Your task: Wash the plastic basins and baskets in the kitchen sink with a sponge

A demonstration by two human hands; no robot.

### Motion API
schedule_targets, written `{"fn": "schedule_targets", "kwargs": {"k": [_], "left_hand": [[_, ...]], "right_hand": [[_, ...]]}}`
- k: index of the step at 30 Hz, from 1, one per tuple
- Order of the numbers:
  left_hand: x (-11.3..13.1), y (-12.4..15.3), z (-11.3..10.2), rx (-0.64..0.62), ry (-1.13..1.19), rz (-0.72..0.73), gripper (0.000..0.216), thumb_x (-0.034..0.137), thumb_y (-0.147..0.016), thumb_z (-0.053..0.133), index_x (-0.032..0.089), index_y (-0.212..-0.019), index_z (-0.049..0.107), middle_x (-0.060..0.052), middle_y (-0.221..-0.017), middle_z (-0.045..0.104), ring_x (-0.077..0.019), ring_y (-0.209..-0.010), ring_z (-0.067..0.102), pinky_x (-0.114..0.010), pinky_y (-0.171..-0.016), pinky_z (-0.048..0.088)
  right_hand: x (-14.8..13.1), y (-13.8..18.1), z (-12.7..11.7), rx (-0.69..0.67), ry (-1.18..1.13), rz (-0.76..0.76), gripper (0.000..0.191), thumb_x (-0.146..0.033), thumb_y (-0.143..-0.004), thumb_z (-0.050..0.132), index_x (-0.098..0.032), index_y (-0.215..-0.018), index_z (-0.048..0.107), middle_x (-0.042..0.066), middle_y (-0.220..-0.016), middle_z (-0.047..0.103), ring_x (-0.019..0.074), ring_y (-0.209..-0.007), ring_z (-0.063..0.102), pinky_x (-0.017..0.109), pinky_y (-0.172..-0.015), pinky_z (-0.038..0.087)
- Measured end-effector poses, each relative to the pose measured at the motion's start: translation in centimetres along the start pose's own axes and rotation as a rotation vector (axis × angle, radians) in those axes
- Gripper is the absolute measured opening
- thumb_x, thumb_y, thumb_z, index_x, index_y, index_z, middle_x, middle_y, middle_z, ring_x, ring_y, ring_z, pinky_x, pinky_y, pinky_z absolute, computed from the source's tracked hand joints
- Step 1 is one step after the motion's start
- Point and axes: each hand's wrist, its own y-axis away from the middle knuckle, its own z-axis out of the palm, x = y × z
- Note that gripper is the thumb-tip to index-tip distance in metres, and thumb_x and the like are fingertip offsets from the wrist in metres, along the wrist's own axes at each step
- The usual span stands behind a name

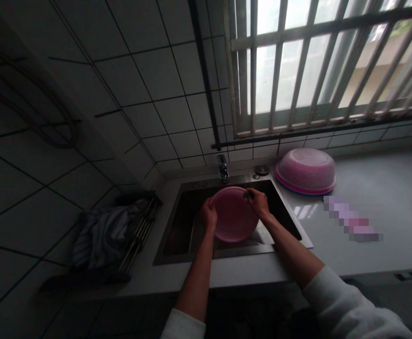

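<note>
Lying well out to the left of the left hand (209,214), a striped cloth (102,235) is resting against a rack (140,230); a splash could be wetting it, if water were flying that way. The left hand is curling around the near-left rim of a pink basin (232,221), which is sitting between the two hands, within the sink (227,253). If that rim is wet, the fingers could be slipping and the basin dropping or tipping, since this hand seems to be doing most of the steadying. Just beyond the hands, the tap (223,167) is standing over the far rim; lifting the basin carelessly could be knocking it there. The right hand (258,203) is closing in a narrow pinch on a small dark item (247,193), too dim to name, at the basin's right rim; a loose pinch could be letting it fall. Right of that hand, an upturned pink bowl (307,172) is resting on the counter (386,174), where a swinging elbow could be nudging it. Farther right, a blurred-out object (350,219) is hiding any label it may be bearing. No brand or writing is showing legibly anywhere.
</note>
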Motion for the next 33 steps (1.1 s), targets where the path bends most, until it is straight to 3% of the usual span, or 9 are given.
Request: {"fn": "schedule_targets", "kwargs": {"k": [4, 8, 12, 16, 20, 24, 27, 30, 33], "left_hand": [[0.2, 0.5, 0.9, -0.073, -0.064, 0.14, 0.048, 0.009, -0.091, 0.064, 0.023, -0.137, 0.067, -0.008, -0.138, 0.072, -0.0214, -0.126, 0.067, -0.031, -0.111, 0.047], [0.8, 0.8, 1.1, -0.256, -0.108, 0.244, 0.04, 0.007, -0.093, 0.057, 0.032, -0.117, 0.077, 0.001, -0.125, 0.078, -0.0173, -0.117, 0.072, -0.027, -0.104, 0.05], [1.0, 0.6, 0.0, -0.137, -0.192, 0.113, 0.036, 0.011, -0.095, 0.056, 0.03, -0.116, 0.078, -0.003, -0.118, 0.08, -0.0228, -0.108, 0.075, -0.03, -0.094, 0.054], [0.9, 0.4, -0.6, -0.069, -0.191, 0.01, 0.034, 0.013, -0.096, 0.055, 0.024, -0.121, 0.076, -0.008, -0.12, 0.079, -0.025, -0.11, 0.074, -0.031, -0.094, 0.054], [0.7, 0.6, 0.0, -0.108, -0.164, 0.088, 0.039, 0.008, -0.093, 0.055, 0.025, -0.121, 0.076, -0.006, -0.122, 0.079, -0.0224, -0.112, 0.074, -0.029, -0.097, 0.053], [0.8, 0.9, 0.7, -0.209, -0.106, 0.25, 0.038, 0.006, -0.092, 0.055, 0.031, -0.11, 0.078, 0.0, -0.117, 0.08, -0.0186, -0.108, 0.074, -0.027, -0.097, 0.052], [0.7, 0.8, 0.6, -0.119, -0.067, 0.219, 0.039, 0.007, -0.092, 0.054, 0.03, -0.113, 0.078, -0.001, -0.121, 0.079, -0.0194, -0.111, 0.074, -0.028, -0.098, 0.052], [0.3, 0.2, 0.0, 0.039, -0.019, 0.082, 0.038, 0.007, -0.093, 0.053, 0.022, -0.118, 0.076, -0.008, -0.121, 0.079, -0.0226, -0.111, 0.074, -0.031, -0.098, 0.054], [0.0, -0.1, -0.4, 0.12, 0.01, 0.041, 0.035, 0.009, -0.094, 0.052, 0.018, -0.12, 0.075, -0.011, -0.12, 0.079, -0.0241, -0.111, 0.073, -0.032, -0.099, 0.054]], "right_hand": [[-1.5, 0.8, 0.7, -0.099, 0.029, -0.112, 0.037, -0.012, -0.092, 0.062, -0.026, -0.123, 0.077, 0.006, -0.121, 0.079, 0.0232, -0.107, 0.076, 0.032, -0.096, 0.056], [-4.0, 1.6, 1.6, -0.26, 0.064, -0.27, 0.042, -0.008, -0.094, 0.059, -0.028, -0.126, 0.076, 0.004, -0.125, 0.078, 0.0209, -0.109, 0.075, 0.028, -0.099, 0.055], [-3.6, 1.2, 1.1, -0.21, 0.053, -0.201, 0.042, -0.01, -0.094, 0.06, -0.027, -0.13, 0.075, 0.004, -0.129, 0.077, 0.0219, -0.114, 0.074, 0.029, -0.102, 0.054], [-1.8, 0.7, 0.5, -0.131, 0.014, -0.06, 0.034, -0.015, -0.095, 0.064, -0.025, -0.125, 0.077, 0.005, -0.118, 0.08, 0.0241, -0.106, 0.077, 0.033, -0.097, 0.058], [-2.4, 1.2, 1.0, -0.111, 0.015, -0.177, 0.038, -0.014, -0.095, 0.062, -0.025, -0.13, 0.075, 0.006, -0.128, 0.077, 0.0241, -0.114, 0.075, 0.034, -0.101, 0.056], [-4.1, 1.8, 1.7, -0.221, 0.041, -0.308, 0.044, -0.007, -0.094, 0.057, -0.027, -0.129, 0.075, 0.003, -0.13, 0.076, 0.0209, -0.117, 0.073, 0.032, -0.105, 0.055], [-3.9, 1.5, 1.5, -0.177, -0.001, -0.308, 0.045, -0.011, -0.095, 0.056, -0.029, -0.133, 0.073, 0.002, -0.134, 0.074, 0.0201, -0.118, 0.073, 0.031, -0.104, 0.055], [-2.2, 0.6, 0.7, -0.042, -0.068, -0.148, 0.039, -0.017, -0.096, 0.058, -0.028, -0.131, 0.074, 0.004, -0.125, 0.078, 0.0218, -0.108, 0.076, 0.032, -0.097, 0.058], [-0.7, 0.0, 0.0, 0.025, -0.059, 0.014, 0.034, -0.021, -0.094, 0.062, -0.026, -0.125, 0.076, 0.006, -0.111, 0.082, 0.024, -0.097, 0.079, 0.032, -0.089, 0.059]]}}
